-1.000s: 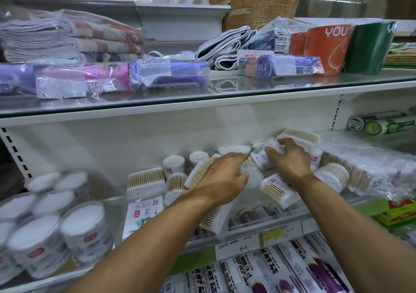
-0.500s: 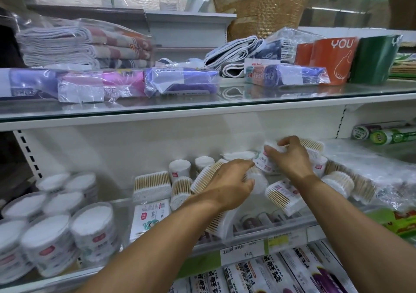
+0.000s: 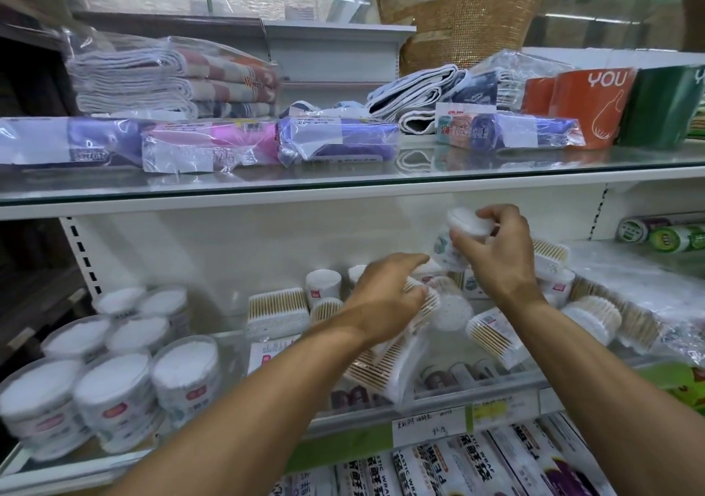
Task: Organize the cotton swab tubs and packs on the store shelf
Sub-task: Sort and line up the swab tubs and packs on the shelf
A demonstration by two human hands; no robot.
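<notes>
My right hand (image 3: 496,251) grips a small round cotton swab tub (image 3: 467,223) and holds it lifted above the pile on the middle shelf. My left hand (image 3: 385,297) rests on a flat pack of wooden-stick swabs (image 3: 385,366), fingers curled over its top edge. Around them lie loose swab tubs and packs, among them a rectangular pack (image 3: 276,312), a small upright tub (image 3: 322,284) and a tipped tub (image 3: 492,335). Several large round tubs (image 3: 114,392) stand grouped at the left of the shelf.
The glass shelf above (image 3: 343,179) carries bagged towels and cloths, with orange and green boxes (image 3: 595,102) at the right. Bagged swab packs (image 3: 625,305) and rolls (image 3: 663,232) fill the right end. Plastic wrap boxes (image 3: 477,465) lie on the shelf below.
My right hand has lifted the small tub up from the pile. My left hand stays on the flat pack. The camera has moved closer.
</notes>
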